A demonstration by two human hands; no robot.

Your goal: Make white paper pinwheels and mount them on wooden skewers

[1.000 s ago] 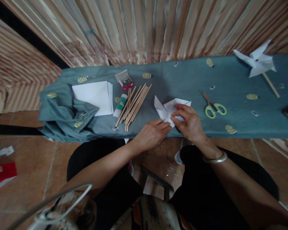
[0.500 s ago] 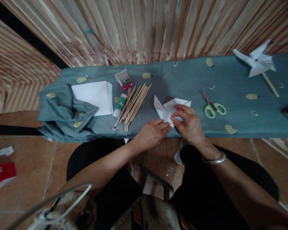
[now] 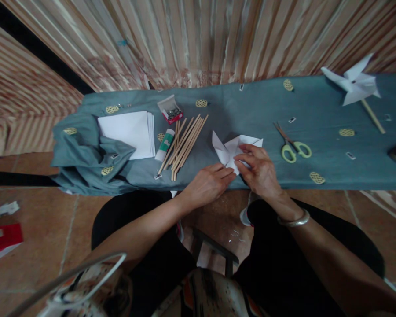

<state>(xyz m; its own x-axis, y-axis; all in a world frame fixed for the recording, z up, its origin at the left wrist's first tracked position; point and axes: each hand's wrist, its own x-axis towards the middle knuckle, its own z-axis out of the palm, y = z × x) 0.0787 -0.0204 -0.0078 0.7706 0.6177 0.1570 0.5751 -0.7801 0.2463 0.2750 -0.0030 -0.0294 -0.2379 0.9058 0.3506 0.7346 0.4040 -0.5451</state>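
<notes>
Our folded paper (image 3: 229,149) lies on the near edge of the table (image 3: 251,110), right before us, where both hands reach it easily. Our right hand (image 3: 260,169) rests on it with fingers curled narrow, nipping a flap near the middle, likely to hold the crease down. Our left hand (image 3: 207,185) has its fingers close together with the tips on the paper's near corner, steadying it; we cannot tell whether they pinch or only press. Sticks (image 3: 185,143) and glue (image 3: 165,144) lie just left, scissors (image 3: 292,145) just right, all within reach.
</notes>
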